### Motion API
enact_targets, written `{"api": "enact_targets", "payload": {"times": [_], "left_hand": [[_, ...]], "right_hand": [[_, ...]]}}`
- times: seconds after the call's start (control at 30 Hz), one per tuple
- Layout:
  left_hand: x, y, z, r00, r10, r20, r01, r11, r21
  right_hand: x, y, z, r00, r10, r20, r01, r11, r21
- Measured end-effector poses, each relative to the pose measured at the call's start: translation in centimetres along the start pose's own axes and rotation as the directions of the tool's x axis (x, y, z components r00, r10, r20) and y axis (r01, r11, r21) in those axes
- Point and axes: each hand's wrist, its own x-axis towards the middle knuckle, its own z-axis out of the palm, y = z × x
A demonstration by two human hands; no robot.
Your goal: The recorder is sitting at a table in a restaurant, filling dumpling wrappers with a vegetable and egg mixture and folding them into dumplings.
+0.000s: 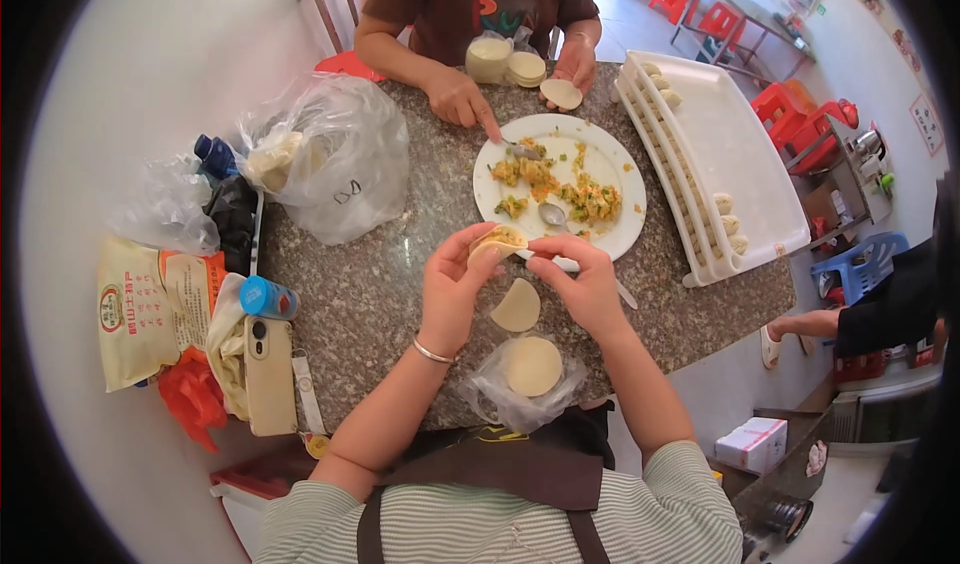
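Between my two hands is a dumpling, its round wrapper folded part way over with yellow-orange filling showing. My left hand cups it from the left, and my right hand pinches its right end. Just below lies a loose dumpling wrapper, and nearer me a stack of wrappers rests on a plastic bag. Beyond my hands, an oval white plate bears chopped filling and a spoon. Across the table a co-worker's hand holds another spoon in the filling, the other a wrapper.
White trays with several dumplings stand stacked on the right. Wrapper stacks sit before the co-worker. On the left are a large plastic bag, a blue-lidded can, a phone and a printed sack. The granite table's edge runs at right.
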Motion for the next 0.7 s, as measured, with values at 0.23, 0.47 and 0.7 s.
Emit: {"api": "enact_targets", "payload": {"times": [0.23,0.47,0.7], "left_hand": [[0.1,-0.7,0.0,0.875,0.483,0.015,-0.48,0.865,0.149],[0.2,-0.6,-0.7,0.848,0.528,0.04,-0.528,0.837,0.143],[0.2,-0.4,-0.7,0.926,0.376,-0.021,-0.367,0.913,0.179]], "right_hand": [[3.3,0.1,1.9,0.999,0.049,0.017,-0.051,0.982,0.181],[4.4,0.1,1.9,0.992,0.025,0.127,-0.054,0.972,0.23],[3.4,-0.2,1.7,0.966,-0.254,0.047,0.255,0.967,-0.014]]}}
